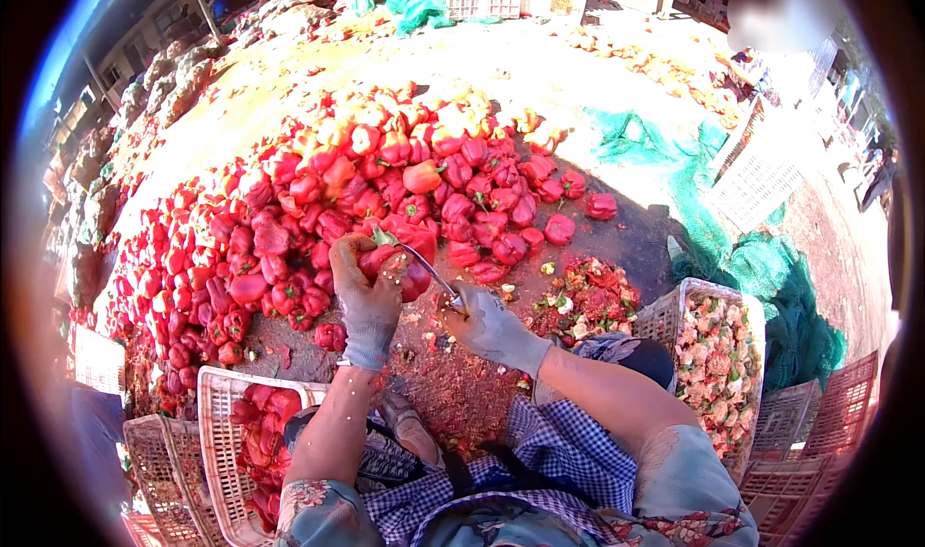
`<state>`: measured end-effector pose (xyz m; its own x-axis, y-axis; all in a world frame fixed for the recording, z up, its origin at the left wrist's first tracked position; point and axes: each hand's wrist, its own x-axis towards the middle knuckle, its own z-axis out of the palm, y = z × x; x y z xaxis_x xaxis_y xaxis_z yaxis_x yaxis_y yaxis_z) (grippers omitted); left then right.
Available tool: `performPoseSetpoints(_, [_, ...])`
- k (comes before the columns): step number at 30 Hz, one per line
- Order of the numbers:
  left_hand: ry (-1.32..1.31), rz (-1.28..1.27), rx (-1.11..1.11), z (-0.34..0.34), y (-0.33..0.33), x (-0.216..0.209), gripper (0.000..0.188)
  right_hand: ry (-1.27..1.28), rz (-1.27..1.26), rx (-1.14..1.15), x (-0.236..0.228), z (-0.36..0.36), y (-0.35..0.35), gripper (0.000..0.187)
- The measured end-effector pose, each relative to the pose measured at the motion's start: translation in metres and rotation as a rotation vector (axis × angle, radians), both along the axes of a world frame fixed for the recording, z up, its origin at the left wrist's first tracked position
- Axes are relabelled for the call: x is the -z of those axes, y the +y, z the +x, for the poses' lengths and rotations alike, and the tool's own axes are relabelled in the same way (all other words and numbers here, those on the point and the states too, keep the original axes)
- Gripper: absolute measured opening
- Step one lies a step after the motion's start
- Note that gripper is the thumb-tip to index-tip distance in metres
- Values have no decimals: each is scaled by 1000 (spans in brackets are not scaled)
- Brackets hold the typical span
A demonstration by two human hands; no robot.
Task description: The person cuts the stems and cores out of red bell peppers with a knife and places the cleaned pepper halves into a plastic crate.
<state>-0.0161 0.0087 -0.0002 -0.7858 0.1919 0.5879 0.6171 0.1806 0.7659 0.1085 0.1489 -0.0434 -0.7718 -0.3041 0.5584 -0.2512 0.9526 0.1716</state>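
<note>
My left hand (370, 301), in a soiled grey glove, is closed around a red bell pepper (416, 283) with its green stem end turned up. In my right hand (493, 327), also gloved, is a knife (431, 267) with a thin curved blade. The blade reaches left across the pepper near its stem; whether it has cut in cannot be made out. Both hands are raised in front of me, close together, above the dark ground. Just beyond them lies a large heap of red bell peppers (332, 200).
At my left stands a white crate (208, 422) of red pepper pieces. Another crate (756, 330) at my right holds pale pepper cores. Seeds and scraps (597, 301) lie on the ground ahead right. Green netting (776, 277) and stacked red crates (843, 407) are farther right.
</note>
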Motion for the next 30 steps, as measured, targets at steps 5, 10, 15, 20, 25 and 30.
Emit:
performPoseSetpoints(5, [-54,-26,-46,-1,-1,10,36,-198,-196,-102,15,-1,6,17])
performPoseSetpoints(10, [81,-59,-71,2,-3,2,33,-2,68,-61,15,-8,8,11])
performPoseSetpoints(15, [-362,507,74,-9,-10,-19,30,-422,-334,-61,20,17,14,15])
performPoseSetpoints(20, [-324,208,57,-7,-11,-4,31,-474,-1301,108,-52,-8,24,30])
performPoseSetpoints(25, [-520,108,400,16,-9,-11,34,-154,-1023,-133,-57,-18,19,56])
performPoseSetpoints(30, [-550,43,596,26,-9,-16,39,-352,-1150,-230,-59,-15,26,60])
